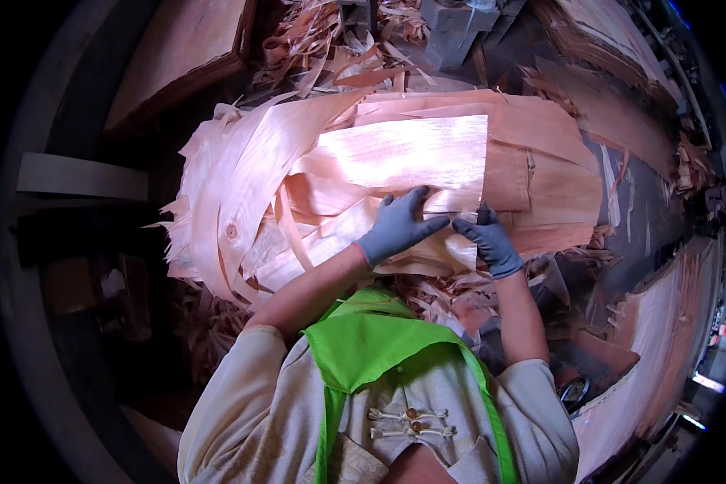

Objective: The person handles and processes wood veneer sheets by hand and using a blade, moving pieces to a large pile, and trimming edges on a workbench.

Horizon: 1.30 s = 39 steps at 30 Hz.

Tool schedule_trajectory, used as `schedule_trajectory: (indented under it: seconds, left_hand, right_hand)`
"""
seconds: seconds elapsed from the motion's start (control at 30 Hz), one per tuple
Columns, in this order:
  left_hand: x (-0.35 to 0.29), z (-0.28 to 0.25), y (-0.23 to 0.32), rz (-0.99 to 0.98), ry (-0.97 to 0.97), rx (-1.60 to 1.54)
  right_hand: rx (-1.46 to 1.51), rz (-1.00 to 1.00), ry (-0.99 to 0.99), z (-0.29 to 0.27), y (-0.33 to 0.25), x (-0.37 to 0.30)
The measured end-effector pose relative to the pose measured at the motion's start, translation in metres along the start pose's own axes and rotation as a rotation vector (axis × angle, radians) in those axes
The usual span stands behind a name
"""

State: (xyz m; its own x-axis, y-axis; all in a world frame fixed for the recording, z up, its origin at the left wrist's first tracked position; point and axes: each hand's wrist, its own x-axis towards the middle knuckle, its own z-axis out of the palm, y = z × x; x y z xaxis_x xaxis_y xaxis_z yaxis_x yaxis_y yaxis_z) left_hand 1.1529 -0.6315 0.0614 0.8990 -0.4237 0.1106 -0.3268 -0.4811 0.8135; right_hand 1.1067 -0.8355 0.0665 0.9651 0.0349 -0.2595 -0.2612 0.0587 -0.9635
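Observation:
A pale sheet of wood veneer [403, 157] lies on top of a broad, uneven pile of veneer sheets [552, 169]. My left hand [399, 230], in a grey glove, rests near its lower part with the fingers spread. Close by, at the sheet's right edge, my gloved right hand [496, 246] is partly curled, with one finger reaching toward the left hand. A small dark shape rises at its fingers; whether this is a tool or a glove tip I cannot make out. Long curling veneer strips [246, 194] drape over the pile's left side.
Thick veneer stacks stand at the far left [185, 48], far right [601, 36] and near right [649, 347]. Loose scraps [306, 40] litter the floor beyond the pile. A grey metal support [452, 32] stands at the far side. A pale board [81, 176] juts out at left.

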Motion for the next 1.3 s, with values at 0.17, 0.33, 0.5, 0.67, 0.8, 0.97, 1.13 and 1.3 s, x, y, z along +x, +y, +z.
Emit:
schedule_trajectory:
  seconds: [0.17, 0.33, 0.5, 0.67, 0.8, 0.97, 1.13, 1.3]
  left_hand:
    - [-0.008, -0.013, 0.002, -0.028, 0.038, 0.043]
    - [-0.01, -0.021, 0.015, 0.059, 0.042, 0.044]
    - [-0.011, -0.019, 0.022, 0.041, -0.031, -0.038]
    - [-0.001, 0.002, 0.029, -0.315, -0.062, -0.501]
    - [-0.007, -0.002, 0.032, -0.285, -0.161, -0.255]
    - [-0.039, -0.003, 0.044, 0.287, -0.261, 0.361]
    - [-0.078, -0.045, 0.02, 0.422, -0.114, 0.255]
    - [-0.094, -0.11, -0.043, 0.199, 0.27, 0.517]
  right_hand:
    - [0.105, 0.032, -0.038, 0.002, -0.012, 0.0]
    - [0.1, -0.074, -0.023, 0.006, -0.029, 0.015]
    - [-0.05, -0.037, -0.04, 0.007, -0.041, 0.031]
    - [-0.182, -0.088, 0.001, 0.032, -0.042, 0.031]
    - [-0.108, -0.101, 0.21, 0.048, -0.032, 0.031]
    - [0.105, 0.049, 0.371, 0.022, -0.031, 0.066]
    - [0.004, -0.247, 0.386, -0.007, -0.076, 0.096]
    - [0.084, -0.298, 0.401, 0.005, -0.157, 0.099]
